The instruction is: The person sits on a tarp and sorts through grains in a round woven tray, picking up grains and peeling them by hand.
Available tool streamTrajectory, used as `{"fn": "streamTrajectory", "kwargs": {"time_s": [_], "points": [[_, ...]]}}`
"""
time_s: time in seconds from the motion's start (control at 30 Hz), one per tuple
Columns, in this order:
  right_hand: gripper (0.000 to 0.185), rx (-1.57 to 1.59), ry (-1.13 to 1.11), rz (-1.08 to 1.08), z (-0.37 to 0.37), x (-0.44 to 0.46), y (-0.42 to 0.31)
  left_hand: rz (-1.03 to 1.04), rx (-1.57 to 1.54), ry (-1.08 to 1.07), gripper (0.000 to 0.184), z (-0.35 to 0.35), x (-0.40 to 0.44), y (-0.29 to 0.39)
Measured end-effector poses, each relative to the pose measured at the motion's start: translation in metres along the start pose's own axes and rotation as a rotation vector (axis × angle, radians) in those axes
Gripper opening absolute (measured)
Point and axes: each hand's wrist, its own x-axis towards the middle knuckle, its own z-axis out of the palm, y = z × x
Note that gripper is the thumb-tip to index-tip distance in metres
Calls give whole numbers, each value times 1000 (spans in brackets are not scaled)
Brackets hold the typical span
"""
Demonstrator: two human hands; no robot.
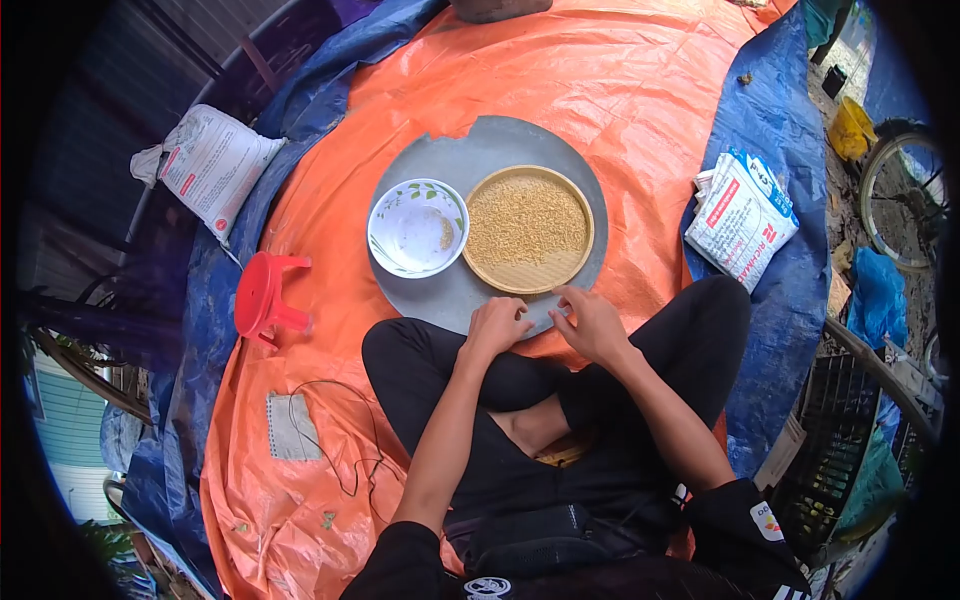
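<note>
A round woven tray [527, 275] with a layer of golden grain [525, 218] rests on a grey round board [575, 160] with a notched far edge. Left of the tray stands a white bowl [405, 235] with a green leaf pattern and a little grain inside. My left hand [498, 325] is over the board's near edge, below the tray, its fingers curled; whatever they hold, if anything, is too small to name. My right hand [588, 322] is at the tray's near rim, thumb and fingers bent and apart, with nothing visible in it.
An orange tarp [650, 110] lies over a blue one [780, 330]. On the left are a white sack [215, 165], a red stool [262, 295] and a notebook [292, 427]. Folded sacks [740, 220] lie right. A bicycle wheel [900, 200] stands beyond.
</note>
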Motion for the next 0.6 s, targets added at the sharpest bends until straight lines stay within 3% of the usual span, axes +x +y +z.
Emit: {"fn": "streamTrajectory", "kwargs": {"time_s": [0.13,0.43,0.6], "points": [[30,18,29,-81,5,-1,2,-137,37,345,15,-23,35,-15],[30,3,20,-81,2,2,3,-183,272,371,12,2,82,-57],[30,17,-19,-43,6,9,5,-62,375,408,13,3,80,-51]]}}
